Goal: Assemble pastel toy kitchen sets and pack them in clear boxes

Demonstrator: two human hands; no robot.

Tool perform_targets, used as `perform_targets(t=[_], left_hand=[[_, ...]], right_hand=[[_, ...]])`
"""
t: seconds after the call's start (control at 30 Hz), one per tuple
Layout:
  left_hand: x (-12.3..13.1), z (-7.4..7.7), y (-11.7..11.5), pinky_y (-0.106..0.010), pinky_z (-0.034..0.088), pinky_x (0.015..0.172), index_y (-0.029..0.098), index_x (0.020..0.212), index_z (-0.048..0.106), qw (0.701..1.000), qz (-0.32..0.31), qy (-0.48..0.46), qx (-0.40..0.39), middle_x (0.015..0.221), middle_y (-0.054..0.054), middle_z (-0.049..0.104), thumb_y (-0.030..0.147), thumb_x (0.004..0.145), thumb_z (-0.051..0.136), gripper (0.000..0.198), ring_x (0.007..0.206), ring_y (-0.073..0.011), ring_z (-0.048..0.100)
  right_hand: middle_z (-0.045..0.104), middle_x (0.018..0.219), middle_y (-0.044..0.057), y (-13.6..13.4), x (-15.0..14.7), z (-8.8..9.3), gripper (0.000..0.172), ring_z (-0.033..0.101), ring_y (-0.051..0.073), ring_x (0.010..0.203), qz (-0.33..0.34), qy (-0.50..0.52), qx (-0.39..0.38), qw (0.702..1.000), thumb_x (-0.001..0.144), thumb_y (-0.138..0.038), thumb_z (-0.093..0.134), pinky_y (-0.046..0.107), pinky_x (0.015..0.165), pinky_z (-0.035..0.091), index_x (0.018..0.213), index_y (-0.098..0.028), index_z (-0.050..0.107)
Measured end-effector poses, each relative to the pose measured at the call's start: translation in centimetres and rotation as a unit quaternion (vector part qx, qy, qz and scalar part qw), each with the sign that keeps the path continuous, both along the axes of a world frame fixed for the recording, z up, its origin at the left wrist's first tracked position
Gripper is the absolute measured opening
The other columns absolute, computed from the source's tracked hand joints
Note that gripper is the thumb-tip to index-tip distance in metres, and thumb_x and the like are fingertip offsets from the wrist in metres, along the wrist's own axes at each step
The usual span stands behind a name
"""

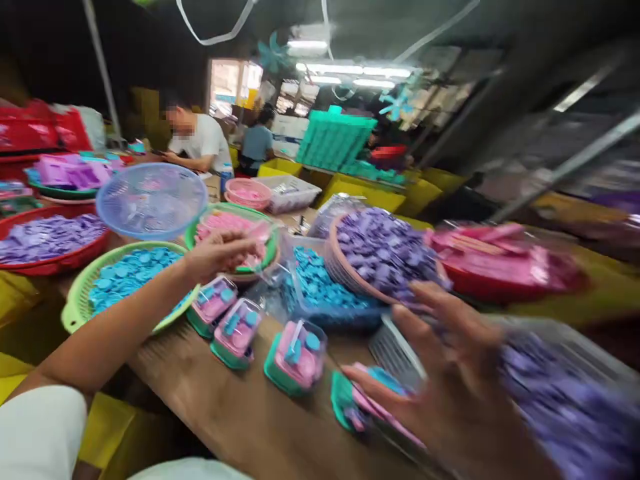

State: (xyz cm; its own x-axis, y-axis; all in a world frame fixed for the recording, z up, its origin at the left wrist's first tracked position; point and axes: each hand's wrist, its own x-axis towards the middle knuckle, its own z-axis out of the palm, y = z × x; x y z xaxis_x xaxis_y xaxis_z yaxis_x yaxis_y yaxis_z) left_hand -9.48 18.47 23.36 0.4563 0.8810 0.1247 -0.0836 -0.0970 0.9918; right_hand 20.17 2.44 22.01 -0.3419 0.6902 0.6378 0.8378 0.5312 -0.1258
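My left hand (223, 253) is stretched over the table's middle, its fingers pressed together. At its fingertips shows a clear plastic piece (263, 231), blurred, its exact shape hard to make out. Large and smeared in front, my right hand (445, 367) has its fingers spread. Beside its thumb lies a green and pink piece set (350, 403), partly hidden behind the hand. Between my hands stand small green-based boxes with pink and blue pieces under clear covers: a near one (296, 357), a middle one (237, 332) and a far one (214, 303).
Around the brown table (225, 413) stand a green basket of blue pieces (133, 277), a bin of blue pieces (325, 283), a basket of purple pieces (387, 247) and a red tray of pink packs (500, 260). A blue basket (153, 200) is further back. Other people sit behind.
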Motion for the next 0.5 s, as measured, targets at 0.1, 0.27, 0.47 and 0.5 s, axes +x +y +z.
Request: perform_targets(t=[0.1, 0.27, 0.47, 0.5], left_hand=[[7.4, -0.7, -7.9, -0.017, 0.024, 0.042, 0.014, 0.076, 0.064, 0.968, -0.223, -0.022, -0.110, 0.052, 0.005, 0.042, 0.058, 0.071, 0.078, 0.047, 0.044, -0.0038, 0.032], [13.0, -3.3, -11.7, -0.023, 0.044, 0.053, 0.016, 0.102, 0.063, 0.959, -0.265, 0.096, 0.017, 0.070, -0.001, 0.059, 0.061, 0.085, 0.061, 0.048, 0.056, -0.0117, 0.052], [16.6, -9.6, -6.8, -0.054, 0.043, 0.103, 0.014, 0.117, 0.061, 0.865, -0.004, 0.282, 0.414, 0.123, -0.018, 0.060, 0.052, 0.091, 0.055, 0.046, 0.117, -0.0340, 0.054], [16.9, -10.3, -6.6, -0.056, 0.042, 0.104, 0.014, 0.118, 0.062, 0.853, 0.005, 0.298, 0.428, 0.125, -0.020, 0.059, 0.052, 0.092, 0.053, 0.047, 0.120, -0.0359, 0.052]], right_hand=[[0.020, 0.158, 0.012, -3.6, -1.8, -0.8, 0.110, 0.037, 0.041, 0.140, -0.003, 0.012, 0.059, 0.998, 0.079, -0.040, 0.079, 0.064, 0.104, 0.051, 0.159, -0.041, 0.005], [0.040, 0.148, 0.012, -10.9, 0.1, -4.8, 0.077, 0.050, 0.034, 0.133, -0.175, 0.170, -0.102, 0.964, 0.087, -0.034, 0.065, 0.051, 0.100, 0.057, 0.155, -0.034, 0.027], [0.046, 0.142, 0.016, -15.2, 1.1, -14.4, 0.067, 0.049, 0.031, 0.135, -0.321, 0.244, -0.307, 0.862, 0.085, -0.035, 0.065, 0.051, 0.116, 0.041, 0.147, -0.022, 0.042], [0.042, 0.146, 0.018, -15.2, 1.1, -15.3, 0.070, 0.045, 0.033, 0.139, -0.345, 0.245, -0.324, 0.846, 0.086, -0.038, 0.064, 0.052, 0.118, 0.039, 0.149, -0.020, 0.039]])
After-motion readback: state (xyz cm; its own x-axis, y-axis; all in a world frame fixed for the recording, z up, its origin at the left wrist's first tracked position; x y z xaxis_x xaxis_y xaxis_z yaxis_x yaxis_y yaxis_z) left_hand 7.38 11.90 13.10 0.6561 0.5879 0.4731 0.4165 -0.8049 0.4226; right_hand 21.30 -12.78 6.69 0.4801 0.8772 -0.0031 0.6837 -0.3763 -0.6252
